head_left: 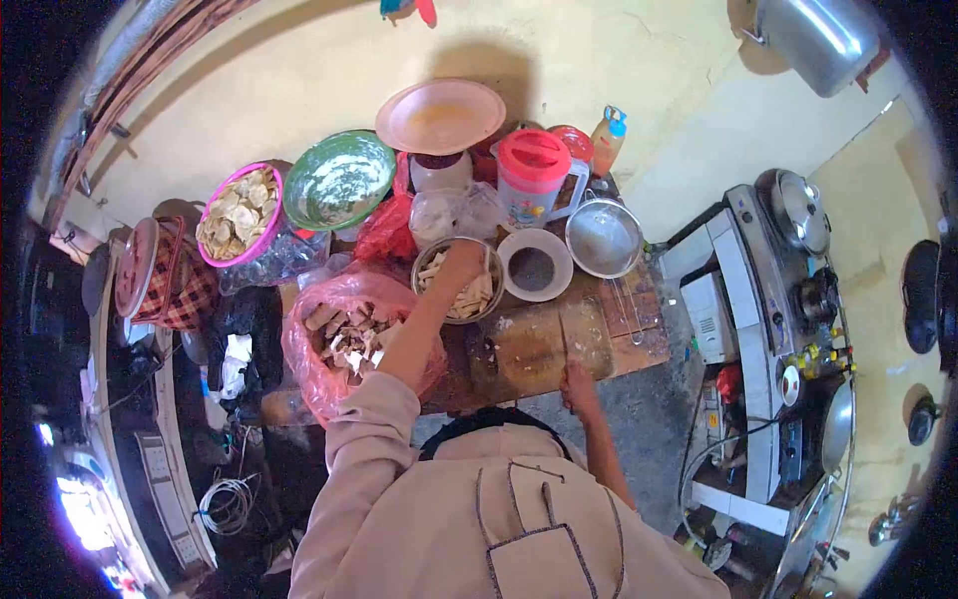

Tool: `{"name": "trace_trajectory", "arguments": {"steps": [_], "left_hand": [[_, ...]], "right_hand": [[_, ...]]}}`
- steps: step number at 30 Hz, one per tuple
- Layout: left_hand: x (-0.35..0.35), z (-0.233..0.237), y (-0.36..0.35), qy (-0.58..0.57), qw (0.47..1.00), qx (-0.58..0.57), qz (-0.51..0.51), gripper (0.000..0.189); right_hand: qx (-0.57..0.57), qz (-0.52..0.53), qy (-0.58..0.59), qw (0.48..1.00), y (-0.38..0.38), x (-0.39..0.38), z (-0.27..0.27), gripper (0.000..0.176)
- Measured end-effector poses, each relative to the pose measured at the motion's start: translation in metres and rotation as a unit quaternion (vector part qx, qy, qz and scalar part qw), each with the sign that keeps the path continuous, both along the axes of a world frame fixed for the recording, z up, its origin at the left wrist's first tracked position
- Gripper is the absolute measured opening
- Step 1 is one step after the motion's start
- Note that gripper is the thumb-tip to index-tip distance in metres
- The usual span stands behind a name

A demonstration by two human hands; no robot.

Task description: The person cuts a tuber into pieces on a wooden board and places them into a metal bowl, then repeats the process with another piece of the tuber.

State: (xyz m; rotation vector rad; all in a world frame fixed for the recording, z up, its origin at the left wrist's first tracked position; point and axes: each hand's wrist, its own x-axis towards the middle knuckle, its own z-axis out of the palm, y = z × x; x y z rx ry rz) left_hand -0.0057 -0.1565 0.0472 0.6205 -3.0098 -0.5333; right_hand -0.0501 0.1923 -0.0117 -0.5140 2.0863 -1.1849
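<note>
My left hand [465, 262] reaches down into a metal bowl [455, 320] of pale cut strips [477, 298], its fingertips hidden among them. At the front of the worktable, my right hand [579, 387] is closed round the handle of a knife [565, 334]. The blade points away from me over a worn wooden cutting board [524, 349] dusted with white bits. Just right of the metal bowl sits a white bowl [509, 289] with dark contents. Under my left forearm, a pink plastic bag [304, 364] lies open, full of brown and white pieces [344, 334].
Behind the bowls stand a pink-lidded pitcher [534, 165], a strainer [604, 238], a green basin [334, 205] and a pink plate [439, 118]. A pink-rimmed bowl of round chips [239, 215] is at the left. A gas stove [763, 250] stands to the right.
</note>
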Motion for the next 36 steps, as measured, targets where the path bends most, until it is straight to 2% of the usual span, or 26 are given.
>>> {"name": "trace_trajectory", "arguments": {"steps": [3,6,7,9,11,12,14,15,16,17,19,20,22,25,26,28,29,32,34,36], "left_hand": [[0.024,0.04,0.024,0.119,0.977,0.155,0.086,0.024],[0.051,0.063,0.021,0.287,0.932,0.202,0.093,0.028],[0.067,0.075,0.019,0.199,0.932,0.258,0.157,0.026],[0.109,0.077,0.012,0.258,0.88,0.349,0.193,0.023],[0.156,0.087,-0.002,0.299,0.918,0.2,0.168,0.02],[0.179,0.074,-0.013,0.308,0.903,0.23,0.193,0.02],[0.219,0.043,-0.032,0.325,0.869,0.285,0.239,0.02],[0.232,0.047,-0.034,0.287,0.916,0.161,0.229,0.02],[0.245,0.058,-0.034,0.241,0.946,0.034,0.213,0.02],[0.258,0.065,-0.036,0.189,0.959,-0.094,0.191,0.02],[0.281,0.048,-0.047,0.15,0.971,-0.052,0.178,0.02],[0.29,0.036,-0.054,0.131,0.976,-0.031,0.172,0.02],[0.3,0.022,-0.065,0.137,0.97,-0.043,0.195,0.022],[0.309,0.019,-0.076,0.119,0.975,-0.078,0.169,0.03],[0.312,0.018,-0.078,0.108,0.978,-0.089,0.152,0.034],[0.315,0.009,-0.083,0.063,0.985,-0.056,0.15,0.042],[0.314,0.004,-0.087,0.04,0.987,-0.04,0.15,0.046],[0.309,-0.001,-0.093,0.06,0.985,-0.11,0.121,0.048],[0.309,0.002,-0.09,0.02,0.983,-0.125,0.133,0.045],[0.31,0.008,-0.091,0.015,0.985,-0.11,0.135,0.041]], "right_hand": [[0.025,-0.022,-0.029,0.999,-0.014,0.002,0.001,0.048],[0.038,0.052,0.079,0.995,-0.011,-0.009,-0.032,0.047],[0.04,0.064,0.126,0.989,-0.008,-0.01,-0.036,0.046],[0.043,0.058,0.215,0.974,-0.007,-0.012,-0.039,0.043],[0.016,0.056,0.341,0.938,-0.006,-0.015,-0.035,0.04],[-0.011,0.068,0.423,0.903,-0.004,-0.016,-0.029,0.039],[-0.023,0.044,0.361,0.931,-0.009,-0.012,-0.009,0.037],[-0.007,0.007,0.21,0.978,-0.014,-0.006,0.01,0.037],[0.01,-0.03,0.052,0.998,-0.016,-0.001,0.016,0.036],[0.018,-0.042,0.061,0.997,-0.019,0.002,0.008,0.037],[0.033,-0.067,0.079,0.994,-0.031,0.015,-0.005,0.037],[0.023,-0.105,0.017,0.994,-0.038,0.03,-0.003,0.038],[0.002,-0.181,-0.105,0.978,-0.068,0.075,0.056,0.038],[0.005,-0.157,0.023,0.987,-0.089,0.11,0.026,0.037],[-0.003,-0.162,-0.015,0.987,-0.09,0.121,0.019,0.037],[-0.017,-0.169,-0.086,0.982,-0.102,0.146,0.041,0.037],[-0.016,-0.18,-0.069,0.981,-0.105,0.151,0.039,0.038],[-0.031,-0.201,-0.054,0.978,-0.109,0.169,0.032,0.039],[-0.068,-0.205,-0.078,0.973,-0.11,0.174,0.051,0.04],[-0.052,-0.197,-0.048,0.978,-0.109,0.177,0.061,0.041]]}}
